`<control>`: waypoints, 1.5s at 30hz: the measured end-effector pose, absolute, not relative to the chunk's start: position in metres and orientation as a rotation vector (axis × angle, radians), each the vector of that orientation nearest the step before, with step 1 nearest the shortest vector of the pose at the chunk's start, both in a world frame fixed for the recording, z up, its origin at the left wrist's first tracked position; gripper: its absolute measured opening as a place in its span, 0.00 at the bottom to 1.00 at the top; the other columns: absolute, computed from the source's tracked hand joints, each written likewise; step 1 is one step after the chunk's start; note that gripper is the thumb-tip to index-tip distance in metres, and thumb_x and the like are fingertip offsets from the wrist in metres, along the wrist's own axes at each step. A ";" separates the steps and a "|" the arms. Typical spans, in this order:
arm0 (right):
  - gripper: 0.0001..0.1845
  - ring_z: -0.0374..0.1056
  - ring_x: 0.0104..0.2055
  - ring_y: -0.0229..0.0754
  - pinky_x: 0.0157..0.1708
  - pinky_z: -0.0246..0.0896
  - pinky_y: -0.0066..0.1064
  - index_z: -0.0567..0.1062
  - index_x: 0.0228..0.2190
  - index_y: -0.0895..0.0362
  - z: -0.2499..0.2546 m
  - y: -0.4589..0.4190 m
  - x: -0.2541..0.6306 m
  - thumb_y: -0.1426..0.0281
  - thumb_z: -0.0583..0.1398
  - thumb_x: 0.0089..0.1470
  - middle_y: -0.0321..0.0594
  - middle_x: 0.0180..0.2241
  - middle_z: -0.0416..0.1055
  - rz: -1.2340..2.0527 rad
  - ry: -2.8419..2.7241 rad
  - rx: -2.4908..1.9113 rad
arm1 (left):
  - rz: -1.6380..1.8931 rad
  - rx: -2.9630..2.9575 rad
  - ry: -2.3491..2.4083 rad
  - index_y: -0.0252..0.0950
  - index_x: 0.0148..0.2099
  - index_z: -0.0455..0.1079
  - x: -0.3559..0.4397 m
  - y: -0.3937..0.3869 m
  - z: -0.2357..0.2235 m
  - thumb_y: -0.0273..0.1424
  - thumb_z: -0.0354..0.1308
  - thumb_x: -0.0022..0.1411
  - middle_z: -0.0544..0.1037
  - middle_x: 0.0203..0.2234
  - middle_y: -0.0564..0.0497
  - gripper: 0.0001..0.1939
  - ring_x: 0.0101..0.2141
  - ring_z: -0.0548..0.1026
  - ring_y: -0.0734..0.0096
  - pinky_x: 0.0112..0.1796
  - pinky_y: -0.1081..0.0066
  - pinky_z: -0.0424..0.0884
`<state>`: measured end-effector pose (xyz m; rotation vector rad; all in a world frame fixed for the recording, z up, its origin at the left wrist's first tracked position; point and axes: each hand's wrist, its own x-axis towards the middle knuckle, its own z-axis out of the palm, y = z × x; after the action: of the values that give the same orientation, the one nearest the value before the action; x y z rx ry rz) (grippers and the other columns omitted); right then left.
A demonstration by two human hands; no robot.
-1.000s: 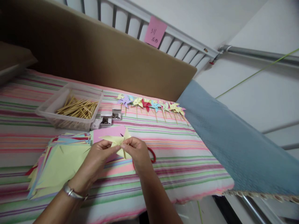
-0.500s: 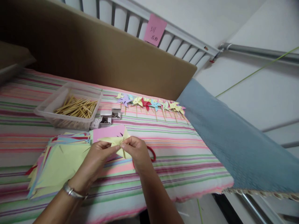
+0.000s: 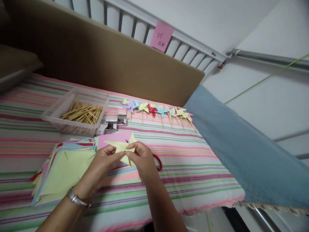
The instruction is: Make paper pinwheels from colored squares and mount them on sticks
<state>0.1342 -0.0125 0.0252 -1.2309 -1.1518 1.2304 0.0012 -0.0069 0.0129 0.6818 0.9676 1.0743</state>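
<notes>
Both my hands pinch a pale yellow paper pinwheel (image 3: 122, 147) at its middle, its corners folded inward. My left hand (image 3: 106, 159) grips its left side, thumb near the centre. On the right, my right hand (image 3: 142, 158) is closed on it, with thumb and forefinger at the centre. Beneath lies a pink paper sheet (image 3: 111, 137). Scissors with a red handle (image 3: 158, 162) lie partly hidden behind my right hand. To the left is a stack of coloured paper squares (image 3: 65, 172), a yellow one on top.
A clear plastic box (image 3: 51, 117) holds many thin wooden sticks (image 3: 83, 112). Small open boxes (image 3: 111, 125) with dark metal bits stand beside it. Several finished pinwheels (image 3: 152, 110) lie along a cardboard panel (image 3: 120, 64) at the back. Striped cloth (image 3: 193, 180) covers the table.
The view has shifted slightly. My thumbs have drawn closer together at the pinwheel's centre, and my right forefinger has lifted a little off it.
</notes>
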 end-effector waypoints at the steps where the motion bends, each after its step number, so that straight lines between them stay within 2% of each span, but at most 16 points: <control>1: 0.06 0.61 0.25 0.34 0.26 0.56 0.25 0.73 0.27 0.56 0.024 -0.013 0.134 0.74 0.62 0.41 0.30 0.22 0.67 1.232 -1.165 -1.222 | 1.064 0.674 0.963 0.36 0.21 0.65 0.001 -0.007 0.014 0.31 0.69 0.43 0.63 0.13 0.62 0.13 0.16 0.57 0.81 0.19 0.78 0.53; 4: 0.12 0.65 0.27 0.36 0.27 0.59 0.25 0.73 0.35 0.55 0.024 -0.016 0.134 0.75 0.60 0.44 0.32 0.26 0.71 1.232 -1.225 -1.216 | 1.074 0.685 0.959 0.36 0.21 0.68 0.001 -0.006 0.016 0.31 0.69 0.42 0.66 0.13 0.61 0.11 0.17 0.61 0.79 0.20 0.77 0.57; 8: 0.27 0.69 0.36 0.40 0.35 0.63 0.30 0.68 0.49 0.53 0.026 -0.020 0.136 0.76 0.60 0.45 0.36 0.35 0.74 1.218 -1.256 -1.187 | 1.119 0.712 0.959 0.34 0.24 0.73 0.000 -0.004 0.015 0.31 0.68 0.42 0.76 0.20 0.53 0.08 0.23 0.70 0.72 0.27 0.74 0.64; 12: 0.33 0.70 0.33 0.41 0.35 0.64 0.32 0.60 0.56 0.54 0.027 -0.019 0.141 0.71 0.62 0.48 0.36 0.31 0.74 1.152 -1.150 -1.188 | 1.170 0.683 0.928 0.33 0.25 0.76 -0.002 -0.002 0.014 0.32 0.68 0.42 0.78 0.21 0.50 0.08 0.25 0.73 0.68 0.30 0.70 0.66; 15: 0.29 0.71 0.34 0.42 0.35 0.65 0.33 0.64 0.52 0.54 0.026 -0.017 0.142 0.67 0.64 0.48 0.38 0.31 0.75 1.169 -1.060 -1.174 | 1.192 0.689 0.862 0.33 0.30 0.78 -0.003 -0.001 0.013 0.32 0.67 0.43 0.80 0.24 0.48 0.10 0.28 0.74 0.64 0.33 0.68 0.68; 19: 0.18 0.71 0.37 0.49 0.36 0.65 0.36 0.75 0.39 0.56 0.023 -0.015 0.138 0.63 0.66 0.44 0.44 0.35 0.77 1.275 -1.142 -1.180 | 1.204 0.731 0.845 0.33 0.31 0.78 -0.003 -0.002 0.012 0.32 0.68 0.43 0.80 0.24 0.48 0.10 0.27 0.74 0.65 0.33 0.69 0.66; 23: 0.15 0.71 0.31 0.49 0.32 0.64 0.36 0.77 0.31 0.58 0.024 -0.015 0.134 0.62 0.67 0.41 0.43 0.29 0.77 1.297 -1.145 -1.237 | 1.151 0.787 0.832 0.35 0.30 0.78 -0.002 -0.005 0.014 0.33 0.67 0.44 0.79 0.24 0.50 0.09 0.29 0.74 0.65 0.34 0.70 0.66; 27: 0.13 0.69 0.30 0.46 0.33 0.63 0.33 0.77 0.29 0.58 0.028 -0.017 0.134 0.63 0.67 0.41 0.40 0.27 0.75 1.315 -1.106 -1.264 | 1.149 0.794 0.852 0.36 0.28 0.78 -0.001 -0.006 0.014 0.31 0.67 0.43 0.78 0.23 0.52 0.07 0.27 0.73 0.67 0.33 0.70 0.66; 30: 0.13 0.69 0.31 0.45 0.33 0.62 0.32 0.77 0.32 0.57 0.031 -0.018 0.135 0.62 0.66 0.44 0.41 0.29 0.76 1.325 -1.116 -1.227 | 1.153 0.785 0.841 0.35 0.30 0.78 -0.002 -0.005 0.016 0.29 0.66 0.43 0.79 0.25 0.50 0.07 0.27 0.73 0.67 0.33 0.70 0.66; 34: 0.13 0.69 0.34 0.46 0.35 0.62 0.33 0.77 0.31 0.57 0.034 -0.018 0.138 0.60 0.62 0.48 0.42 0.32 0.75 1.142 -1.159 -1.288 | 1.251 0.699 0.821 0.34 0.32 0.78 -0.012 -0.001 0.025 0.29 0.66 0.44 0.80 0.25 0.49 0.09 0.29 0.75 0.64 0.35 0.67 0.68; 37: 0.13 0.70 0.36 0.48 0.37 0.63 0.35 0.77 0.30 0.56 0.039 -0.013 0.137 0.59 0.64 0.45 0.42 0.31 0.75 1.073 -1.137 -1.372 | 1.348 0.655 0.730 0.33 0.32 0.78 -0.029 0.003 0.036 0.28 0.66 0.44 0.80 0.26 0.47 0.09 0.30 0.76 0.63 0.36 0.67 0.69; 40: 0.12 0.71 0.35 0.47 0.37 0.64 0.34 0.77 0.30 0.56 0.052 0.003 0.125 0.62 0.65 0.42 0.40 0.29 0.76 1.022 -1.130 -1.396 | 1.468 0.577 0.624 0.33 0.34 0.78 -0.057 0.007 0.050 0.27 0.67 0.44 0.81 0.27 0.48 0.11 0.30 0.76 0.67 0.36 0.70 0.70; 42: 0.10 0.71 0.35 0.46 0.37 0.64 0.34 0.77 0.28 0.56 0.064 0.023 0.109 0.64 0.65 0.43 0.40 0.28 0.76 0.934 -1.238 -1.371 | 1.576 0.472 0.566 0.34 0.35 0.77 -0.080 0.011 0.058 0.26 0.67 0.45 0.81 0.29 0.49 0.11 0.31 0.76 0.69 0.34 0.73 0.70; 45: 0.08 0.71 0.35 0.46 0.38 0.63 0.36 0.78 0.29 0.56 0.080 0.063 0.071 0.66 0.61 0.47 0.40 0.30 0.77 0.812 -1.621 -1.307 | 1.812 0.247 0.469 0.35 0.37 0.76 -0.113 0.016 0.064 0.22 0.65 0.46 0.81 0.33 0.51 0.12 0.35 0.76 0.70 0.38 0.73 0.72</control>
<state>0.0708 0.0635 0.0796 -1.3065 -1.6210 0.8122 -0.1133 0.0159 0.0644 0.2466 0.4693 1.8116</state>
